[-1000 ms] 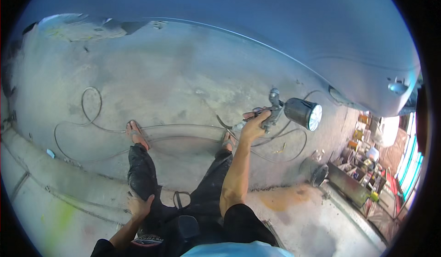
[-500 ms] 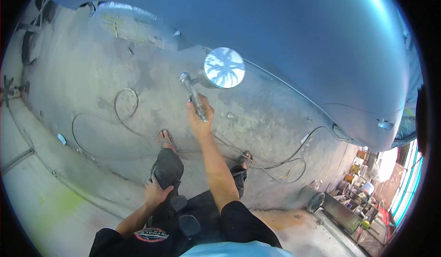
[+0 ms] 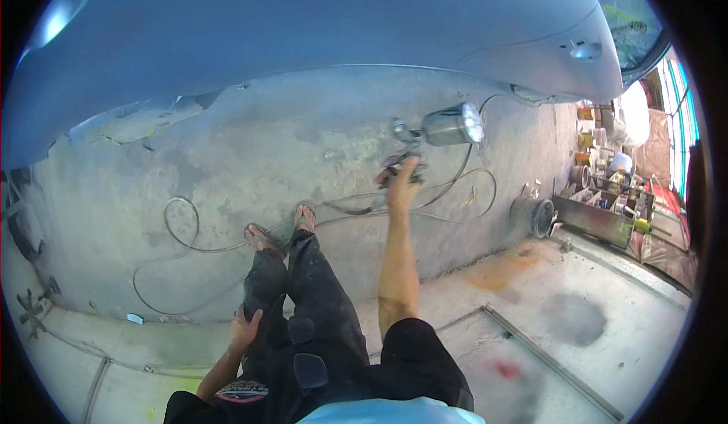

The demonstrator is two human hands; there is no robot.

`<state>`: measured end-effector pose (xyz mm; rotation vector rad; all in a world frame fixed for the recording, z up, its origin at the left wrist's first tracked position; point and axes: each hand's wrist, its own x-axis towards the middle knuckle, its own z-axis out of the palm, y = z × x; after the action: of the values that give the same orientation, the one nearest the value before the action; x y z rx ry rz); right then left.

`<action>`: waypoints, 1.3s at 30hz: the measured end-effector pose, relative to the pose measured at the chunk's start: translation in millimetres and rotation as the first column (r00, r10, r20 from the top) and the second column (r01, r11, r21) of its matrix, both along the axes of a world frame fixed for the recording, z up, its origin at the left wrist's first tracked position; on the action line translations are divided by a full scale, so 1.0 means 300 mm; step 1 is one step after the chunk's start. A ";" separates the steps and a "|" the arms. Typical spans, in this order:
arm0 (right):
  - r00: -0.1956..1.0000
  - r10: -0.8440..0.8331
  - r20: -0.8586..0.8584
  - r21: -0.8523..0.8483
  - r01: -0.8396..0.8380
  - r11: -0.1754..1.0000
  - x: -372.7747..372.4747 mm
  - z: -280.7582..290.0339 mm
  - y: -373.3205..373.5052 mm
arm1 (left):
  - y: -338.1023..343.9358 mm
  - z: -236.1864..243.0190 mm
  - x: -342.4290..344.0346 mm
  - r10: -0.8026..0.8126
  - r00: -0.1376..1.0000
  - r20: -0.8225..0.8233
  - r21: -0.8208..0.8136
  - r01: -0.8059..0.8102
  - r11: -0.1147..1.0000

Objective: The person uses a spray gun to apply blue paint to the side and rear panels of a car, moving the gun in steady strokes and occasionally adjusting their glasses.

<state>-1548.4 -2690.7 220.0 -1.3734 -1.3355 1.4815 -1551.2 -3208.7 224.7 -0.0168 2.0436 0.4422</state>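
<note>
My right hand (image 3: 403,181) is closed round the handle of a metal spray gun (image 3: 410,137). A shiny silver cup (image 3: 453,125) is fitted to the gun and lies tilted to the right. The gun is held in the air, apart from the blue-grey car body (image 3: 318,22) that fills the top of the view. On my left thigh, over the black trousers (image 3: 326,287), rests my left hand (image 3: 244,331). Its thumb stands apart from the fingers, which are partly hidden, and no tool shows in it.
A thin hose (image 3: 364,200) lies in loops on the stained concrete floor (image 3: 250,151), close to my feet. At the right stand a dark bucket (image 3: 541,218) and a metal trough (image 3: 595,219) with assorted items. Masking sheet (image 3: 133,121) hangs under the car's left part.
My right hand has carried the spray gun to the right, and its cup has turned to face right. My feet have come closer together. The view has shifted along the car.
</note>
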 end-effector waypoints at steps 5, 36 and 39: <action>0.980 -0.190 -0.057 0.054 0.193 0.980 0.160 0.058 0.332 | 0.097 0.060 -0.079 -0.122 0.991 -0.046 -0.018 0.121 0.992; 0.730 0.643 -0.234 0.249 -0.594 0.765 -0.804 0.383 -1.148 | 0.568 1.227 -0.678 -0.902 0.130 0.412 0.138 -0.987 -0.080; 0.691 0.671 -0.268 0.183 -0.648 0.740 -0.744 0.391 -1.090 | 0.594 1.239 -0.651 -0.892 0.167 0.419 0.194 -0.977 -0.092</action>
<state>-1771.5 -3017.7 337.4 -0.5467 -1.7405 1.9865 -1746.5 -3030.5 596.5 0.3813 -0.6198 1.6070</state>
